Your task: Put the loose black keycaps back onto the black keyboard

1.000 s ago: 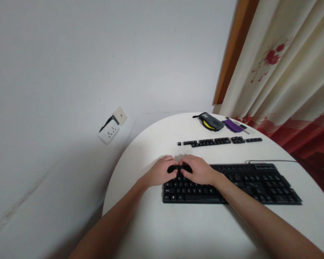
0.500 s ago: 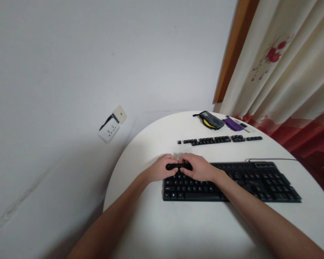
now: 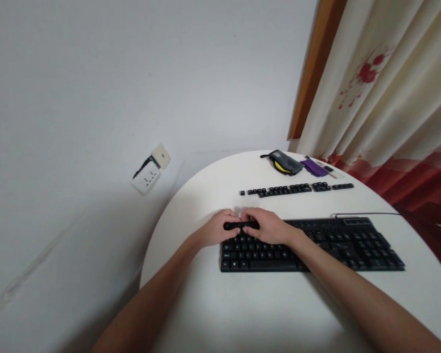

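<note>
My left hand (image 3: 218, 228) and my right hand (image 3: 266, 225) meet over the upper left corner of a black keyboard (image 3: 275, 264). Between them is a short black bar with rounded ends (image 3: 241, 225), lying crosswise. Fingers of each hand close round one end of it. Its exact kind and whatever is under it are hidden by the fingers. My right forearm crosses over the keyboard's middle, covering part of its keys.
Behind the keyboard, loose black keycaps (image 3: 292, 190) lie in a row on the round white table (image 3: 202, 176). Farther back are a dark pouch with yellow (image 3: 286, 163), a purple cloth (image 3: 314, 167) and slim tools (image 3: 330, 169). A cable (image 3: 367, 214) runs right. Wall and curtain border the table.
The view has shifted slightly, so everything sits a little farther left and higher. Both hands keep their grip on the black bar in much the same place.
</note>
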Available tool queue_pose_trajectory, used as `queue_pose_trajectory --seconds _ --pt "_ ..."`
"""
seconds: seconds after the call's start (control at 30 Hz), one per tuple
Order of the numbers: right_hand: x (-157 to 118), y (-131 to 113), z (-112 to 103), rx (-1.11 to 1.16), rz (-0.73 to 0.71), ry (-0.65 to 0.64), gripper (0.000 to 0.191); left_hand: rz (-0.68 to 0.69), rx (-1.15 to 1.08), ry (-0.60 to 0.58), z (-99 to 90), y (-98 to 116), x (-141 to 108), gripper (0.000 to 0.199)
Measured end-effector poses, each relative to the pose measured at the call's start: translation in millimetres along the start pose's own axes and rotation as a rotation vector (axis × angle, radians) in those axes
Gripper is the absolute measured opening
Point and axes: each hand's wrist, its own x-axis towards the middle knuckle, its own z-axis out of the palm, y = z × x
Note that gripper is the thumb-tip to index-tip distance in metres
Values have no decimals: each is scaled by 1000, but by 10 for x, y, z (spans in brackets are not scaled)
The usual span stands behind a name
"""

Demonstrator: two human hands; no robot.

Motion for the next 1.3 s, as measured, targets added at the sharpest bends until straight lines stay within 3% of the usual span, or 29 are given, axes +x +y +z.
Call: queue_pose_trajectory --seconds 0.47,0.7,0.93,1.03,1.2,1.3 --pt "3 11 24 -61 -4 12 15 -36 -36 60 20 -30 18 34" --pt "-11 16 25 -84 -3 8 16 -14 19 34 27 -6 -1 27" --pt "-5 31 71 -93 4 35 15 6 43 108 70 -16 19 26" --pt "10 38 83 -157 52 130 20 4 38 132 77 -20 33 31" --pt "19 68 61 -487 277 485 36 -3 26 116 59 -12 34 31" --pt "17 109 74 -559 367 476 46 -15 27 108 46 6 35 33"
